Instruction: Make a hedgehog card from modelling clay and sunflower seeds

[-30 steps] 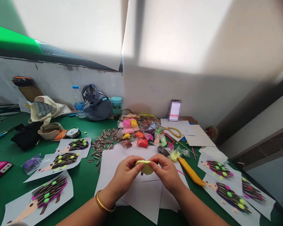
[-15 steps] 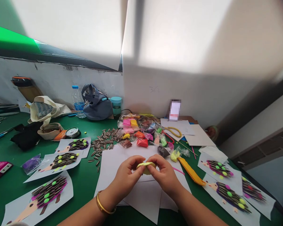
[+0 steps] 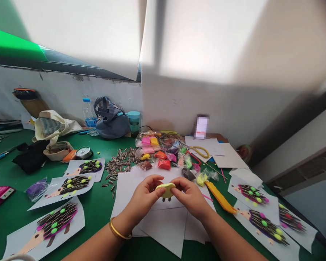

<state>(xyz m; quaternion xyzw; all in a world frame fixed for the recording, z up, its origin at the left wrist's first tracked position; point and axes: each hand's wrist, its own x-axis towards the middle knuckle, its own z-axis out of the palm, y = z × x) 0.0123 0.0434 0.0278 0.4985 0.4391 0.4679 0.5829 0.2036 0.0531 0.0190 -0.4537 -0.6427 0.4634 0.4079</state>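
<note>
A flat, rounded piece of pale yellow modelling clay (image 3: 166, 189) is held up between both hands over white paper sheets (image 3: 165, 222). My left hand (image 3: 144, 195) pinches its left edge between thumb and fingers. At the right edge, my right hand (image 3: 189, 197) grips it the same way. Small dark marks (image 3: 166, 199) show just under the clay; I cannot tell whether they are attached to it or lie on the paper. Beyond the hands is a heap of bagged coloured clay (image 3: 163, 164), with sunflower seeds (image 3: 121, 163) to its left.
Hedgehog pictures of seeds and clay lie at left (image 3: 55, 223) and right (image 3: 263, 224). A yellow serrated tool (image 3: 220, 197) rests right of my right hand. Yellow-handled scissors (image 3: 199, 151), a blue-grey bag (image 3: 111, 121) and a phone (image 3: 201, 127) stand or lie farther back.
The yellow clay has tilted so that more of its flat face shows, and the dark marks below it have come into view. Both hands keep hold, with fingers slightly shifted.
</note>
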